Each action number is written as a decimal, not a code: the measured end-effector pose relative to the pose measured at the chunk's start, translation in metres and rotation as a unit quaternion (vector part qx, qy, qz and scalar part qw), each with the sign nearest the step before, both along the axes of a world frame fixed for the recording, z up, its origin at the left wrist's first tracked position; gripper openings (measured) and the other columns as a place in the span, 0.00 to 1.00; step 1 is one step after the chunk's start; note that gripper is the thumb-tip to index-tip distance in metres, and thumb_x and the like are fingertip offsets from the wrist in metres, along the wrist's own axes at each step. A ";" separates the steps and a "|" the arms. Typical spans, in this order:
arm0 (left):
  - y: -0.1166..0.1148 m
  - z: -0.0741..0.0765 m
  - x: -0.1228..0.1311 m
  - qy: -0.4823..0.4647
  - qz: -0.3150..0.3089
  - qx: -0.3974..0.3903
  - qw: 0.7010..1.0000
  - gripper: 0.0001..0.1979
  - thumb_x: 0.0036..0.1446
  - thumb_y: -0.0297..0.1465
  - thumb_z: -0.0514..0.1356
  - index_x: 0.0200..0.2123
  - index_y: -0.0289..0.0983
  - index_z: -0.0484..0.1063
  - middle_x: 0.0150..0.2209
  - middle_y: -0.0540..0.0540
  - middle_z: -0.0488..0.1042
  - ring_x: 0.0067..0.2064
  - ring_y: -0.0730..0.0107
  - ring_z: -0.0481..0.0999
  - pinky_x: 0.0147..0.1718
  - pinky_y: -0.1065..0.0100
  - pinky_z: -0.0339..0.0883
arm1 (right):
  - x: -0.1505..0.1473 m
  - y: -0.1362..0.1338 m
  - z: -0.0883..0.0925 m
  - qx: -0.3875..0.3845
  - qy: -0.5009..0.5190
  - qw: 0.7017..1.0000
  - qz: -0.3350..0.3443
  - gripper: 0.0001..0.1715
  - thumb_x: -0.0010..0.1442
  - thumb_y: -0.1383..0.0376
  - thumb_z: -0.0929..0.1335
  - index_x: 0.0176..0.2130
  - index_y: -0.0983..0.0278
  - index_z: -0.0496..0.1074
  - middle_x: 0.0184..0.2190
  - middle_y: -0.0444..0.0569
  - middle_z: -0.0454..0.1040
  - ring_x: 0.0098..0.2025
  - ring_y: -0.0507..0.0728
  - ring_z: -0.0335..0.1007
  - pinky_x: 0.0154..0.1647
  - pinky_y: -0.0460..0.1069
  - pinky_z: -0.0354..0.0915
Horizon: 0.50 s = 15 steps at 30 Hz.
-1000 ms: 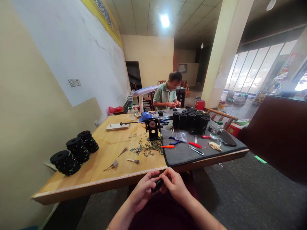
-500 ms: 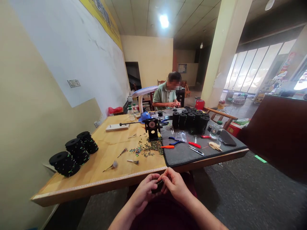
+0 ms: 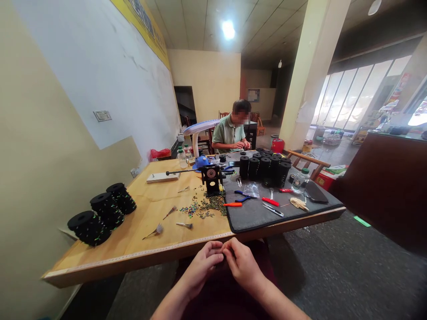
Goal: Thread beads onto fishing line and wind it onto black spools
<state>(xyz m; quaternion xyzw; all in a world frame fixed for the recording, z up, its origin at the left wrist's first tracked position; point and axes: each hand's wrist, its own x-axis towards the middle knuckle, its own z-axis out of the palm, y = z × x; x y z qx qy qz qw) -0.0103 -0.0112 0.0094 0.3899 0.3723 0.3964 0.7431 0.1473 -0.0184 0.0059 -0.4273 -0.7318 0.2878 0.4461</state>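
Note:
My left hand [image 3: 200,266] and my right hand [image 3: 243,263] meet in front of my lap, just below the front edge of the wooden table [image 3: 140,249]. Both have their fingers curled and pinched together at the point where they touch. Whatever sits between the fingertips is hidden by the fingers. Nearest on the table are a small feathered piece [image 3: 156,230] and a pile of small coloured beads [image 3: 203,207].
Three black spools [image 3: 102,211] stand at the table's left. A black winder [image 3: 211,178], pliers [image 3: 233,204] and scissors [image 3: 272,209] lie on a dark mat [image 3: 256,213], with black spool stacks [image 3: 265,168] behind. Another person [image 3: 231,130] sits at the far end. A brown partition [image 3: 383,186] stands at right.
The small black object seen between my hands earlier is now covered by my fingers. Both hands have closed in tighter and dropped slightly.

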 end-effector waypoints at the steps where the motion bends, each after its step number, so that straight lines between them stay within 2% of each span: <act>1: 0.000 0.000 0.000 -0.008 -0.003 -0.007 1.000 0.13 0.44 0.26 0.62 0.37 0.37 0.70 0.36 0.47 0.75 0.37 0.65 0.74 0.38 0.66 0.64 | 0.001 0.001 0.000 -0.037 0.022 0.999 0.011 0.11 0.64 0.61 0.59 0.33 0.62 0.65 0.26 0.46 0.71 0.25 0.53 0.68 0.27 0.46 0.64; 3: -0.001 0.000 0.000 -0.024 -0.004 -0.021 0.999 0.14 0.42 0.24 0.60 0.36 0.37 0.71 0.36 0.47 0.75 0.35 0.66 0.73 0.36 0.66 0.65 | 0.001 0.003 0.000 -0.108 0.067 0.991 0.032 0.12 0.64 0.59 0.59 0.33 0.62 0.64 0.21 0.42 0.68 0.19 0.51 0.66 0.21 0.44 0.63; 5: -0.001 -0.001 0.001 -0.034 -0.008 -0.033 0.999 0.16 0.40 0.23 0.58 0.36 0.37 0.70 0.37 0.47 0.75 0.34 0.67 0.73 0.36 0.65 0.66 | 0.002 0.004 -0.001 -0.141 0.087 0.985 0.043 0.12 0.64 0.57 0.60 0.33 0.62 0.63 0.18 0.39 0.65 0.17 0.50 0.65 0.18 0.43 0.61; 8: -0.002 0.000 0.002 -0.023 -0.017 -0.038 0.999 0.16 0.41 0.24 0.57 0.38 0.39 0.68 0.37 0.48 0.74 0.34 0.67 0.72 0.35 0.63 0.68 | 0.002 0.003 -0.002 -0.118 0.060 0.991 0.029 0.11 0.64 0.59 0.60 0.32 0.61 0.62 0.19 0.39 0.65 0.17 0.50 0.64 0.19 0.43 0.60; 12: -0.003 0.004 0.005 0.041 0.005 -0.022 0.999 0.14 0.44 0.28 0.61 0.38 0.38 0.68 0.35 0.47 0.74 0.35 0.65 0.71 0.32 0.65 0.67 | 0.002 0.001 -0.002 -0.024 -0.016 1.000 -0.004 0.08 0.62 0.64 0.61 0.30 0.62 0.63 0.25 0.45 0.70 0.25 0.52 0.66 0.27 0.45 0.61; 15: -0.005 0.007 0.007 0.036 0.013 -0.010 0.999 0.14 0.42 0.27 0.61 0.37 0.38 0.69 0.35 0.48 0.74 0.36 0.65 0.72 0.35 0.65 0.66 | 0.001 0.001 -0.001 -0.043 -0.003 0.999 0.004 0.08 0.61 0.64 0.61 0.30 0.62 0.64 0.25 0.45 0.71 0.25 0.52 0.66 0.27 0.45 0.61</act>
